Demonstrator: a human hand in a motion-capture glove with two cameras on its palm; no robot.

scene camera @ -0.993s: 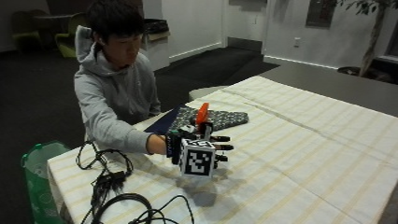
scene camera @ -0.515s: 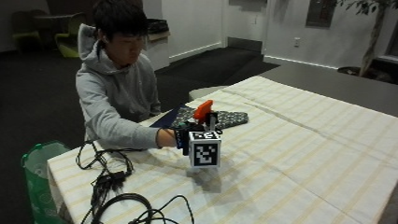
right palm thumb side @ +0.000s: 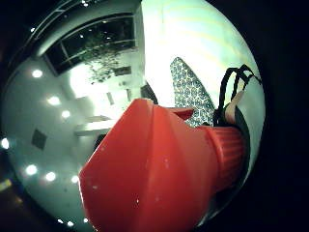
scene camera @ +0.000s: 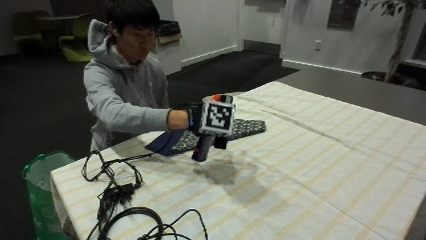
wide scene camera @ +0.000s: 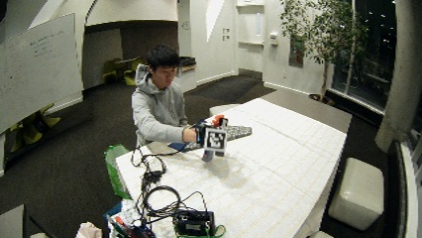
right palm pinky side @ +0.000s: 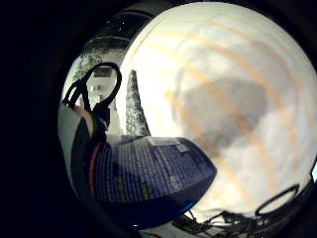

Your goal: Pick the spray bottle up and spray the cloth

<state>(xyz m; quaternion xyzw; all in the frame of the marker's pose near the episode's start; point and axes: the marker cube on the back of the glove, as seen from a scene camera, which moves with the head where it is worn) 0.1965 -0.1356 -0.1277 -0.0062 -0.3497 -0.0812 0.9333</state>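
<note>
black-gloved right hand point(scene camera: 194, 118), fingers curled around orange-capped blue plastic spray bottle point(scene camera: 202, 148), above striped cream-clothed bench point(scene camera: 319, 165); patterned dark cloth point(scene camera: 243, 128) just behind, dim room.

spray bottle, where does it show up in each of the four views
Outside view: spray bottle held above the table in the gloved right hand.
Wide outside view: mid-table, in front of the person.
Thumb side palm view: its red head fills the picture.
Little finger side palm view: its labelled body.
Shared landmark: the patterned cloth.
</note>
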